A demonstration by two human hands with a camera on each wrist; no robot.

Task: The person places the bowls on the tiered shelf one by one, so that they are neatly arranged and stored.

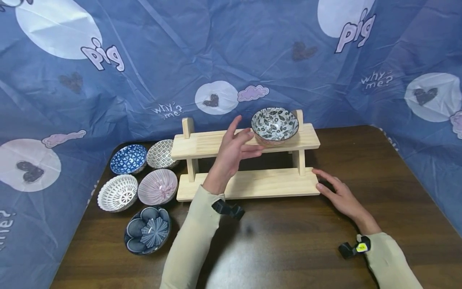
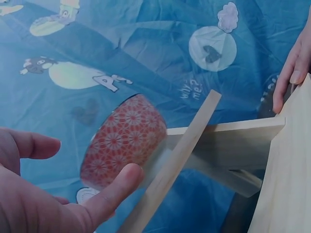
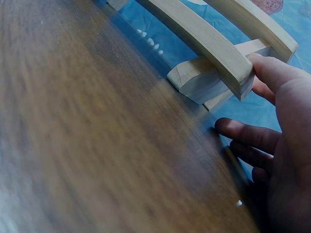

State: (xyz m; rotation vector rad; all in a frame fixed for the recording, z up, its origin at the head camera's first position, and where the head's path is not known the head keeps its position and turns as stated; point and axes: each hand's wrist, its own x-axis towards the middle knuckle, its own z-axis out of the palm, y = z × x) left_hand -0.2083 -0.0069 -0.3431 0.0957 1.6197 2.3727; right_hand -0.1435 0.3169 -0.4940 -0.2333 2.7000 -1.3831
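Your left hand hovers with fingers spread loose, holding nothing, just at 9 o'clock of the black-and-white leaf-patterned ceramic bowl on the top tier of the two-tier pale wooden shelf. Your right hand lies flat on the dark wooden tabletop, fingers straight, touching the shelf's lower board.

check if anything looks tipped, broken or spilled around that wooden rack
Nothing stands out. The black-and-white bowl sits upright on the wooden rack, five bowls sit upright on the table, the left hand is open beside the bowl, and the right hand touches the rack's base.
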